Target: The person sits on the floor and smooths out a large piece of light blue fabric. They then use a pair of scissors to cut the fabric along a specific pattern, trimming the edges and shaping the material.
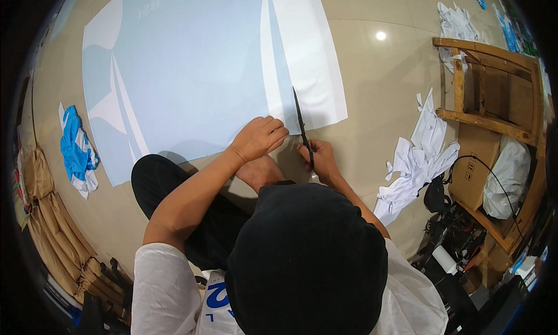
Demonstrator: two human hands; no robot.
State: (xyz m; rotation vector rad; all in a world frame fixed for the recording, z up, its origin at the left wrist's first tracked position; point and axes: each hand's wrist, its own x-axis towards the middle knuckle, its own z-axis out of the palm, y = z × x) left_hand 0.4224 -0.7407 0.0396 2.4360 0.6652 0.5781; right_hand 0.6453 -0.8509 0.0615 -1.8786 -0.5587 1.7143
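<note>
1. The right hand [323, 160] is clamped on black scissors [303, 129], blades at the sheet's near edge.
2. The left hand [258, 138] presses curled fingers on the pale-blue-and-white sheet [192, 67], spread over the floor [378, 97].
3. It looks thin and floppy (best pinned beside the cut).

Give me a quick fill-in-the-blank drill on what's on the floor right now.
1. The right hand holds a pair of ____ with the blades pointing away from the person.
2. The left hand presses on the near edge of the big pale blue and white ____.
3. To the person's right lies a pile of ____ scraps.
4. The crumpled cloth to the person's left is white and ____.

Missing words: scissors; sheet; white; blue
</note>
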